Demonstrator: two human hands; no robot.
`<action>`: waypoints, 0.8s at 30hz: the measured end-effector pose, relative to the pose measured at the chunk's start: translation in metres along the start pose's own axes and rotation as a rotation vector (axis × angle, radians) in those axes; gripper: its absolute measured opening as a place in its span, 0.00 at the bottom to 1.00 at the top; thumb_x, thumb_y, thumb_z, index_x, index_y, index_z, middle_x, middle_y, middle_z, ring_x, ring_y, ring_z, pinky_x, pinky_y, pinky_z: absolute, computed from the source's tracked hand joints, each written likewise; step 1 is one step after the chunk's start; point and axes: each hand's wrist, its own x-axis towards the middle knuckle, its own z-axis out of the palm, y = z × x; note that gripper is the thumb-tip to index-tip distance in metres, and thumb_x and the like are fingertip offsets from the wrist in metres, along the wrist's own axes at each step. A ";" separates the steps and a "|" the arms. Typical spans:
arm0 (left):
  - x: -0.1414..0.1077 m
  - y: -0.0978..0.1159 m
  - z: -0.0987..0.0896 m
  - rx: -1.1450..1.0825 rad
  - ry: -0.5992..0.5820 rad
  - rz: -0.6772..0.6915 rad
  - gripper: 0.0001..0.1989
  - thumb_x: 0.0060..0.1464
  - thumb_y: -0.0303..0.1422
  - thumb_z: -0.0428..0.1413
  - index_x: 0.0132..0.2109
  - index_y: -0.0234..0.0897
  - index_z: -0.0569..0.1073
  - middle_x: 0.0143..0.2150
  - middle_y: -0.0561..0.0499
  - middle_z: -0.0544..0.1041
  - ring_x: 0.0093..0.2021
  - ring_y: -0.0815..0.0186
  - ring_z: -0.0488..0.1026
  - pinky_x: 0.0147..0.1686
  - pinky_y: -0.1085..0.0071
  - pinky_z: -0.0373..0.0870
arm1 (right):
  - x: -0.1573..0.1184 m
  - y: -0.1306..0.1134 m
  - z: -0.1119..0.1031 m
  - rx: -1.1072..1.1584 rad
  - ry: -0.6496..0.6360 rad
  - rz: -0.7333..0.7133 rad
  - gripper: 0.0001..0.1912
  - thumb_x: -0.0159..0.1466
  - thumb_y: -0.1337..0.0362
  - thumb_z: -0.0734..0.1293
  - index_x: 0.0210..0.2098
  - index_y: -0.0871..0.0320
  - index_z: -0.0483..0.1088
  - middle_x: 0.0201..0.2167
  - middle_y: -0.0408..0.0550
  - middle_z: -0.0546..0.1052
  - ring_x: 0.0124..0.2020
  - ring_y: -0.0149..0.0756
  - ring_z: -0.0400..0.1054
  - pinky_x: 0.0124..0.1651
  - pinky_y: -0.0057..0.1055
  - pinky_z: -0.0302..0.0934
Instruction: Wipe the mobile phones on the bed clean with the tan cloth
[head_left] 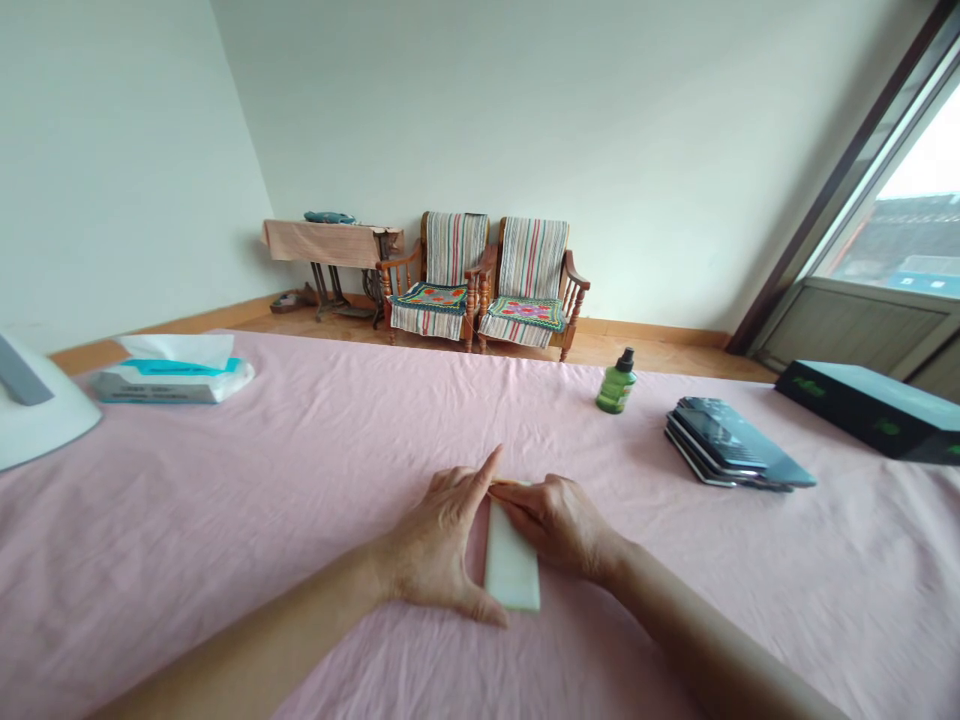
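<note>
A pale, flat rectangular piece point(513, 570) lies lengthwise on the pink cloth in front of me; I cannot tell its exact kind. My left hand point(447, 545) is open around its left side, thumb at the near left corner and forefinger stretched up past the far end. Over the far right part of the piece, my right hand point(559, 520) is closed, its fingertips pressed together at the far edge beside the left fingers. A thin brownish strip shows by these fingertips, but what they pinch is hidden.
A tissue pack point(169, 382) and part of a white appliance point(37, 415) stand left on the pink tablecloth point(337, 450). To the right are a green spray bottle point(616, 386), a stack of phone-like devices point(731, 445) and a black box point(862, 405). Two chairs point(525, 270) stand beyond.
</note>
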 end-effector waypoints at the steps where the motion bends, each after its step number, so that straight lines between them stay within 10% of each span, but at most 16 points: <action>1: 0.000 0.000 0.000 -0.001 -0.003 -0.004 0.72 0.29 0.51 0.67 0.67 0.42 0.25 0.62 0.38 0.58 0.59 0.45 0.55 0.58 0.47 0.46 | 0.002 0.001 0.001 0.004 0.010 0.020 0.15 0.69 0.65 0.54 0.40 0.56 0.71 0.27 0.44 0.76 0.26 0.30 0.68 0.35 0.26 0.54; 10: 0.001 -0.003 0.001 -0.005 0.001 0.009 0.72 0.27 0.51 0.68 0.67 0.44 0.27 0.61 0.39 0.58 0.59 0.44 0.55 0.58 0.46 0.47 | -0.039 -0.029 0.008 0.090 -0.045 -0.163 0.14 0.69 0.66 0.53 0.34 0.57 0.68 0.24 0.43 0.74 0.23 0.28 0.63 0.35 0.28 0.53; 18: -0.002 -0.001 0.000 -0.006 -0.005 0.001 0.70 0.30 0.53 0.67 0.67 0.44 0.27 0.64 0.39 0.56 0.60 0.44 0.53 0.59 0.46 0.45 | -0.013 0.003 0.003 -0.110 0.051 0.136 0.15 0.70 0.64 0.53 0.41 0.58 0.70 0.27 0.46 0.77 0.25 0.31 0.67 0.32 0.26 0.54; 24: -0.001 -0.002 0.000 -0.008 -0.004 0.011 0.71 0.29 0.54 0.67 0.67 0.43 0.26 0.63 0.38 0.56 0.61 0.44 0.53 0.59 0.46 0.45 | -0.036 -0.016 0.011 -0.059 0.047 -0.027 0.13 0.69 0.66 0.53 0.39 0.59 0.68 0.23 0.45 0.75 0.19 0.30 0.62 0.31 0.29 0.52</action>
